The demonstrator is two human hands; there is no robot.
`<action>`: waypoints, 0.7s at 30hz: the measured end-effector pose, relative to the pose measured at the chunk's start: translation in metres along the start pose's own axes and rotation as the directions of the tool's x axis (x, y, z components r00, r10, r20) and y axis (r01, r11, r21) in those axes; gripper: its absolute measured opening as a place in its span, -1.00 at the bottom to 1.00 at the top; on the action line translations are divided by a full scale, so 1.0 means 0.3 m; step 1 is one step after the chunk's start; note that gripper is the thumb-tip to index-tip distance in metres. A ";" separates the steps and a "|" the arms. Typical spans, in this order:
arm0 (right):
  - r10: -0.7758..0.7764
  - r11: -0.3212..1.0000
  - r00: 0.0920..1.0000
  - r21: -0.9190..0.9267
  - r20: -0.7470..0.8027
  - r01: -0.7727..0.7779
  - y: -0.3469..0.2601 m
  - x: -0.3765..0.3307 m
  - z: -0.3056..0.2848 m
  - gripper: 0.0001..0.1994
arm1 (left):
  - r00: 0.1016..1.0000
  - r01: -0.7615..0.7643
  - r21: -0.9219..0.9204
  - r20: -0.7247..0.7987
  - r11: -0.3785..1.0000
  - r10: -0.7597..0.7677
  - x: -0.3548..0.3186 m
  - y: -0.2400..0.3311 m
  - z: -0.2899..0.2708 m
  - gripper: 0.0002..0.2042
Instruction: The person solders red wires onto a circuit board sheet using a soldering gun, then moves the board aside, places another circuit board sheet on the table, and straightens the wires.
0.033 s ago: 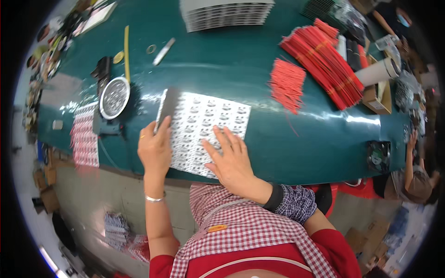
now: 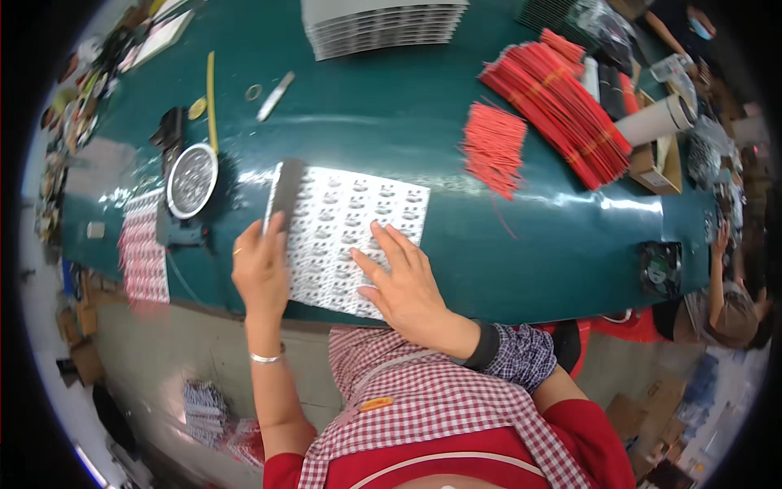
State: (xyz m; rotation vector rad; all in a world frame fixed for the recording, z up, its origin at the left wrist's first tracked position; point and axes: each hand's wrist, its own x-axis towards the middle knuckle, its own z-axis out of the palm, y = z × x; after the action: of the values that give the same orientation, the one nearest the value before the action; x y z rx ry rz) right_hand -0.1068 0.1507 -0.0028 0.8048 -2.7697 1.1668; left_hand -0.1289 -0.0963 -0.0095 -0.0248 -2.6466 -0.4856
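A white sheet with rows of small dark printed figures [image 2: 358,216] lies near the table's front edge. Along its left side runs a flat grey strip [image 2: 287,189]. My left hand [image 2: 262,273] is closed at the strip's near end, thumb and fingers against it, partly blurred; the near end is hidden. On the sheet's lower right part my right hand [image 2: 403,281] lies flat with its fingers spread, holding nothing.
To the left stand a white-rimmed bowl of small shiny pieces [image 2: 193,181] and a second sheet with red strands [image 2: 145,248]. Red bundles [image 2: 562,114] and a loose red pile [image 2: 494,145] lie right. A grey sheet stack [image 2: 383,28] and a cutter [image 2: 275,96] are farther back.
The whole view has shifted slightly, so things on the table appear a little farther left. Both hands keep nearly the same places on the sheet and the strip.
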 end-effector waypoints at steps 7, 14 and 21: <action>0.145 0.869 0.894 -0.377 -0.424 -0.320 0.329 -0.032 -0.358 -0.77 | 0.806 0.446 -0.138 -0.367 0.884 -0.464 -0.115 -0.362 -0.082 -0.70; 0.099 0.867 0.958 -0.449 -0.271 -0.217 0.407 -0.078 -0.334 -0.80 | 0.685 0.726 0.186 -0.286 0.662 -0.670 0.001 -0.558 -0.112 -0.38; -0.008 0.838 0.979 -0.536 -0.204 -0.105 0.381 -0.047 -0.312 -0.83 | 0.608 0.780 0.357 -0.235 0.515 -0.758 0.114 -0.684 -0.083 -0.24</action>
State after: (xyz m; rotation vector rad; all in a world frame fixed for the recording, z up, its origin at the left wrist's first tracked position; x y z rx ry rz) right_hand -0.1641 0.2869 -0.0140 0.5188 -2.7326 0.3736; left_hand -0.1689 -0.2994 -0.0421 1.3530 -2.5124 -0.1253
